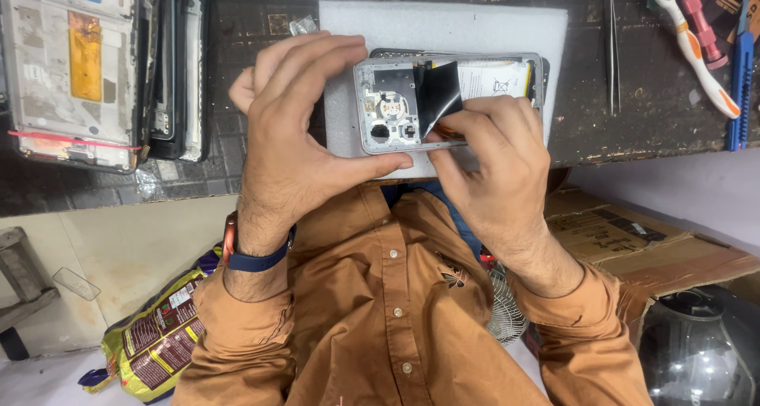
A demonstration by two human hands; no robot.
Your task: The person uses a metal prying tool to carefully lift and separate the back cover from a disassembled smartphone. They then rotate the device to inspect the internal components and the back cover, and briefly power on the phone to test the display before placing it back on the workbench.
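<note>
Head view, looking down over the near edge of the dark gridded workbench (237,50).

Object in hand: an opened silver-framed smartphone with its back cover off (443,97), lying on a white foam pad (443,26) at the bench's near edge. Its long axis runs left–right, camera-module end toward the left hand, battery end toward the right. It sits directly between the two hands, touching both.

Left hand (297,129): closed in a pinch on the phone's left end, thumb along the near edge of the frame, fingers curled over the far corner. I read this as the steadying grip.

Right hand (491,161): closed, fingertips pinched on a black flexible film sheet (439,93) that is curled up off the phone's middle. The sheet's free edge stands tilted; its near end is hidden under the fingers, so I cannot tell whether it is attached there. The right hand is the nearer one to the film.

Surroundings: a stack of dismantled phone frames and screens (103,66) at the bench's left, well apart. Metal tweezers (611,50), a white-and-orange toothbrush (693,46) and a blue-handled tool (741,73) lie toward the right edge, none in the way. Below the bench: a brown cardboard box (633,240) and a yellow snack bag (158,335).
</note>
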